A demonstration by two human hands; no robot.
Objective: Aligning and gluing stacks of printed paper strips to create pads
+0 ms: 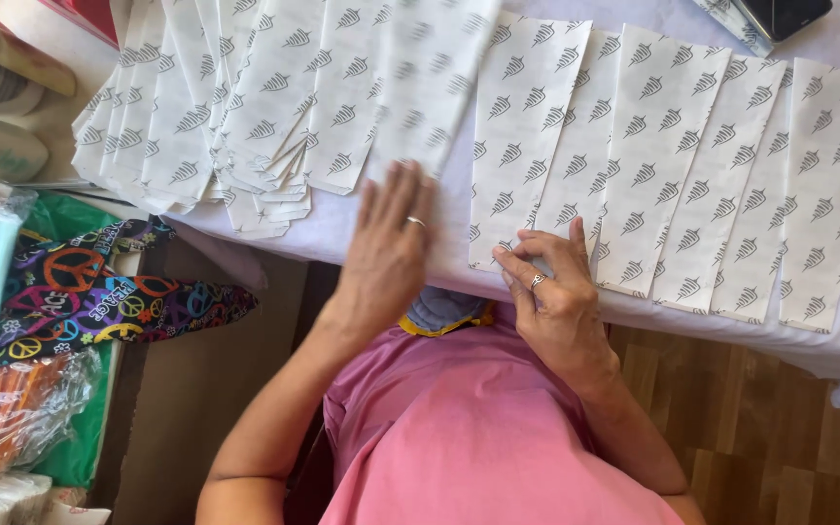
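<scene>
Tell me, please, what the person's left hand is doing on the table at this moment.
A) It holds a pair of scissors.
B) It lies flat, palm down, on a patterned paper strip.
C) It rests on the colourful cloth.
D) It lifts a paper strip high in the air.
B: the left hand lies open with fingers spread, pressing flat on a white paper strip with a leaf pattern, while the right hand pinches the lower end of the neighbouring strip.

A pink short-sleeved top (478, 437) covers the torso, forearms bare. A slim band ring (415, 222) sits on the left hand (386, 258); a patterned silver ring (537, 281), at three o'clock from it, on the right hand (556, 301).
</scene>
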